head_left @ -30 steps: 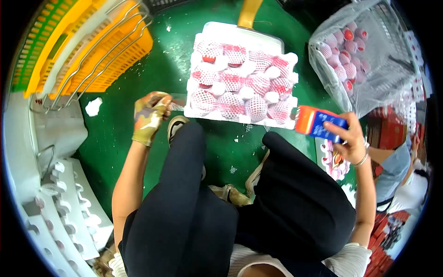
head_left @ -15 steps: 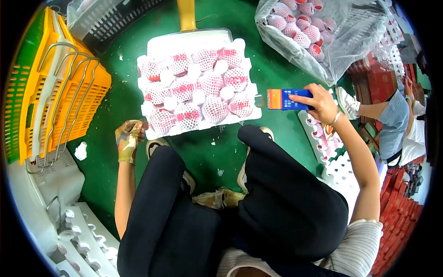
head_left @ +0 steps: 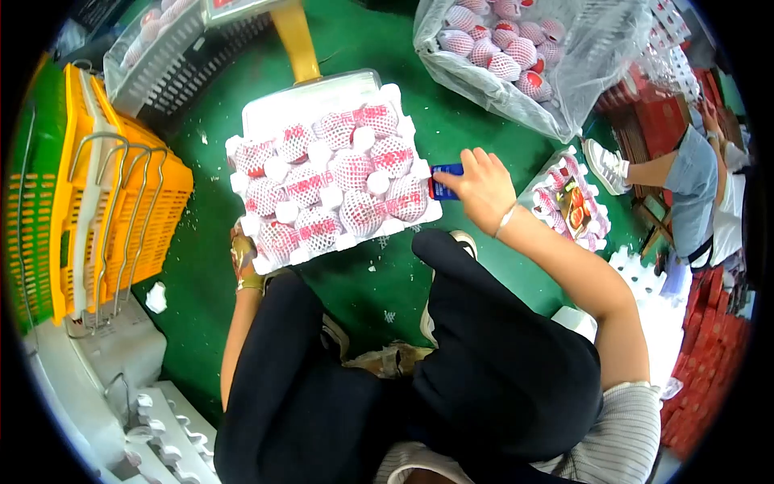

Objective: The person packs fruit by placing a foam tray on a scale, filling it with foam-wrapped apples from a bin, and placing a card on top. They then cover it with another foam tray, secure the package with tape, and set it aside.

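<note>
A white moulded tray (head_left: 325, 250) holds several round fruits (head_left: 351, 171) in net sleeves with red-printed bands. It rests on the white platform of a scale (head_left: 355, 81) with a yellow post. My left hand (head_left: 243, 256), in a camouflage-patterned glove, is closed on the tray's left front edge, its fingertips partly hidden by the tray. My right hand (head_left: 487, 192) is closed on a small blue box (head_left: 446, 184) with an orange-red end, which meets the tray's right edge. My hand covers much of the box.
Upper right stands a lined container (head_left: 556, 121) of netted fruit. A smaller fruit tray (head_left: 568, 206) lies on the green floor at right, near another person's leg (head_left: 651, 171). Yellow crates (head_left: 141, 218) with metal handles stand left, a grey crate (head_left: 185, 68) behind them.
My right hand has moved left, bringing the blue box up to the tray's edge. My left hand has come in against the tray's left side. The whole view has shifted slightly.
</note>
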`<act>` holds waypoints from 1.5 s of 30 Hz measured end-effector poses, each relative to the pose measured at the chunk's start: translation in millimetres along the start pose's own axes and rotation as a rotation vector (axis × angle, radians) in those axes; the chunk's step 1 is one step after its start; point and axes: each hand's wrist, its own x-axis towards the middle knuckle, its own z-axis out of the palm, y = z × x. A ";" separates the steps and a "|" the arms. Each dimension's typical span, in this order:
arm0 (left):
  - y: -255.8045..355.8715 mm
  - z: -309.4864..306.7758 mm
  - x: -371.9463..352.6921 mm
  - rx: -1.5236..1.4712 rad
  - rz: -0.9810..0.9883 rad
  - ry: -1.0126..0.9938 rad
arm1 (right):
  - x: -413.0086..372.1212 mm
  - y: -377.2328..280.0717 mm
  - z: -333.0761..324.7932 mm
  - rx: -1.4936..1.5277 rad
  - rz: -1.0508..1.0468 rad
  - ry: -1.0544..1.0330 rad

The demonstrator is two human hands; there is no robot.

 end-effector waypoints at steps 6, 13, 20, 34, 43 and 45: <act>31.4 -17.8 -2.3 0.285 0.164 0.056 | -26.3 92.4 74.7 0.456 0.505 -0.230; 46.8 1.5 5.8 -0.264 0.184 -0.046 | -61.3 90.4 114.9 0.269 0.709 -0.162; 28.9 11.7 24.2 -0.327 0.008 -0.066 | 87.8 14.8 108.3 1.251 0.192 0.194; 142.2 1.0 81.4 -0.654 0.301 -0.289 | 115.9 2.4 62.0 2.195 0.358 0.418; 338.4 44.8 93.6 -0.619 -0.272 -0.462 | 48.0 20.8 7.9 2.415 0.550 0.690; 401.1 67.3 66.5 -0.598 -0.341 -0.542 | 17.1 42.6 13.7 2.404 0.491 0.754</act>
